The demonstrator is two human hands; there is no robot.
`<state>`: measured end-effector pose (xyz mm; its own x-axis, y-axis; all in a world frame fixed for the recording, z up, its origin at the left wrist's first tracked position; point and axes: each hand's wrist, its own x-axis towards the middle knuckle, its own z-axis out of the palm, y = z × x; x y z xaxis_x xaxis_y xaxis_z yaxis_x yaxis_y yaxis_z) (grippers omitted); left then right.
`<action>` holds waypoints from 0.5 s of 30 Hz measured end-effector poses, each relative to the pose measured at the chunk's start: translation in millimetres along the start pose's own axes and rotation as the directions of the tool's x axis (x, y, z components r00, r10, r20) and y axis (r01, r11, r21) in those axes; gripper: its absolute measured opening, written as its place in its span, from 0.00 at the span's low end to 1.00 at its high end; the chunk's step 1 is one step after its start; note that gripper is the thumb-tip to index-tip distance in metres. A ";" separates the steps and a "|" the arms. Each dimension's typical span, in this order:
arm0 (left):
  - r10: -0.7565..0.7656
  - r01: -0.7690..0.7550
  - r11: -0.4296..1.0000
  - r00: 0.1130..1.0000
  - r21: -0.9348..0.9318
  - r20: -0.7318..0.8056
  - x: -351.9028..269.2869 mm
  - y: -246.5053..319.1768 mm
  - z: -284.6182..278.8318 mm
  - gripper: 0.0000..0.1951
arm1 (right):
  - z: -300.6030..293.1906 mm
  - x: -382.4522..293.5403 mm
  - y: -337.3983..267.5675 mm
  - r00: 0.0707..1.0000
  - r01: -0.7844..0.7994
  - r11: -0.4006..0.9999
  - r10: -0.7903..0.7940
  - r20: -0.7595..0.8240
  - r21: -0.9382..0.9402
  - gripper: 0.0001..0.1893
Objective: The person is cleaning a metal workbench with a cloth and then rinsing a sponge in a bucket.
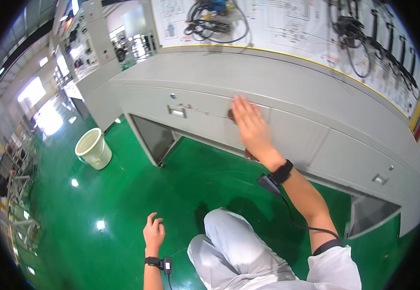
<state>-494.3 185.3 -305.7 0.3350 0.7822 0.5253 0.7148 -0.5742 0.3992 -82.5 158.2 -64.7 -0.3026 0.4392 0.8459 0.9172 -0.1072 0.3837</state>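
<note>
My right hand (252, 129) lies flat against the grey metal drawer front (210, 121) of a long workbench. Beneath its palm is a brown cloth (231, 115), mostly hidden, whose edges show beside the fingers and below the wrist. Brownish scuffs (192, 107) mark the panel to the left of that hand. My left hand (154, 231) hangs over the green floor with loosely bent fingers and holds nothing. Each wrist wears a black strap with a small cabled device.
A pale plastic bucket (95, 150) stands on the glossy green floor (123, 203) at the left. Behind the grey benchtop (202, 69) rises a white diagram board (286, 27) with cables mounted on it. Metal frames (18, 203) line the far left.
</note>
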 end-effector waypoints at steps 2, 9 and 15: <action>0.027 -0.027 1.000 1.000 0.003 -0.003 10.9 -1.0 1.9 0.07 | 7.1 0.7 -7.1 0.996 -0.081 0.995 0.083 0.029 -0.060 0.22; 0.007 -0.007 1.000 0.999 0.006 0.036 82.6 -2.6 20.9 0.08 | 24.3 -1.0 -27.7 0.992 -0.124 0.988 0.124 -0.009 -0.090 0.20; 0.058 -0.058 0.998 0.994 -0.001 0.088 156.1 -10.0 36.2 0.07 | 79.3 15.2 -70.0 0.996 -0.077 0.989 0.082 0.032 -0.124 0.19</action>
<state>-426.8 321.9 -254.9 0.4287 0.7658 0.4793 0.6938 -0.6189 0.3684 -130.6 243.1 -108.1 -0.2183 0.4572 0.8622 0.8987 -0.2501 0.3601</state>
